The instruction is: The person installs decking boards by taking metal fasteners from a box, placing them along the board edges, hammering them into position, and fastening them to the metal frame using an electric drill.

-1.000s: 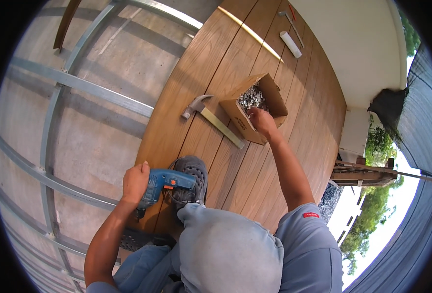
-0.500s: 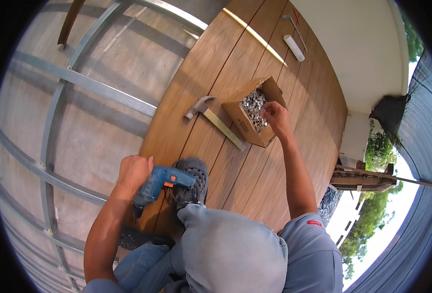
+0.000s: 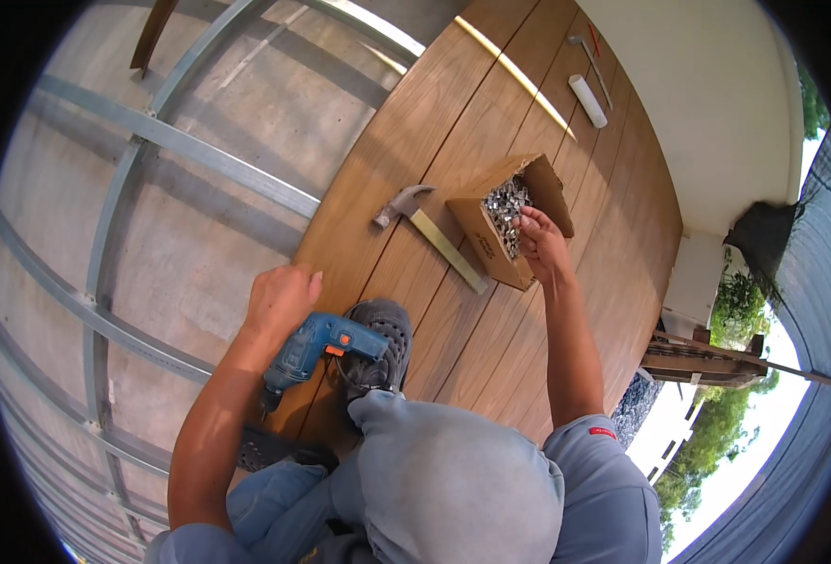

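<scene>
My right hand (image 3: 546,246) is over the open cardboard box (image 3: 490,246), its fingers pinched at the edge of a heap of small shiny metal clips (image 3: 504,202). Whether a clip is between the fingertips cannot be made out. My left hand (image 3: 282,297) is curled closed at the edge of the wooden deck (image 3: 349,202), just beyond a blue power drill (image 3: 304,350) with an orange trigger. What that fist holds, if anything, is hidden. The drill lies beside my dark shoe (image 3: 389,329). A claw hammer (image 3: 445,246) with a yellowish handle lies left of the box.
Metal framing (image 3: 232,164) runs over a concrete floor to the left, beyond the deck's edge. A white tube (image 3: 587,101) and a thin metal rod (image 3: 596,70) lie at the far end, near a pale wall (image 3: 716,103). Netting (image 3: 815,254) hangs on the right.
My left hand has moved forward along the deck edge, away from the drill. My right hand stays at the clips, its fingers slightly repositioned. The whole view has shifted a little.
</scene>
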